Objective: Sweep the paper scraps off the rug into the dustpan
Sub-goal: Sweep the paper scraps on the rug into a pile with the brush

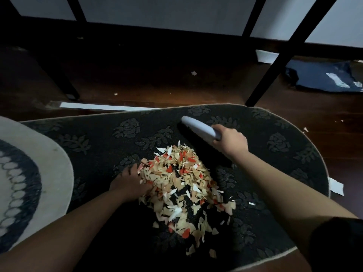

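A heap of tan, white and red paper scraps (184,185) lies in the middle of a dark rug (102,146) with a leaf and rose pattern. My right hand (229,143) grips the handle of a grey hand brush (198,127), which rests on the rug just beyond the heap. My left hand (131,181) lies on the rug against the heap's left edge, fingers partly buried in the scraps. No dustpan is in view.
A pale round rug (29,173) with a dark ring pattern overlaps at the left. Black table legs (284,54) stand on the dark wood floor behind. A blue bag (322,79) lies at the back right. Loose white paper bits (336,186) lie off the rug.
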{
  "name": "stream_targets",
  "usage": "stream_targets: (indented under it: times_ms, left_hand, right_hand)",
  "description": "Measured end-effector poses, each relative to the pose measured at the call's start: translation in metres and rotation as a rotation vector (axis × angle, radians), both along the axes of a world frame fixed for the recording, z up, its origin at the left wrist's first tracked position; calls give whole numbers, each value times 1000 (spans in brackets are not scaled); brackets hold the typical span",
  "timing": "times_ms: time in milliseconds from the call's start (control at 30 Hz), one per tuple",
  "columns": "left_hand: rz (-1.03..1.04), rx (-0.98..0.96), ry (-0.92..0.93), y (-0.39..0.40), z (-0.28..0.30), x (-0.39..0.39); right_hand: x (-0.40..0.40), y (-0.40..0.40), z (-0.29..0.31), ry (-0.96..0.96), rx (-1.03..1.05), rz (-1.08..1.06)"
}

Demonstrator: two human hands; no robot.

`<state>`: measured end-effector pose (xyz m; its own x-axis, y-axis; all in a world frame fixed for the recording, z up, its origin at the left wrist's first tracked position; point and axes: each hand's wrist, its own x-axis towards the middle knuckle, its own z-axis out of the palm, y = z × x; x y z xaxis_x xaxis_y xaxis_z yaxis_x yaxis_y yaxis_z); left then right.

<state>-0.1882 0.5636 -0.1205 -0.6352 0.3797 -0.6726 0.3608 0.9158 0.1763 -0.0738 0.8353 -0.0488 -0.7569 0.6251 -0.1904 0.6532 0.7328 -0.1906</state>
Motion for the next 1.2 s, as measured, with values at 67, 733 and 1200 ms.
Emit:
stream_targets:
  times_ms: [67,733,1200]
  left_hand:
    - [4,-13,-9,-6,-1,-3]
    - [-12,-30,5,-13,0,-6]
    - [-6,7,-12,-16,-1,-7]
  right_hand:
    - [-2,-7,-7,8,-53,25]
    - [59,-25,17,69,-61,342]
    - [23,12,14,135,-80,68]
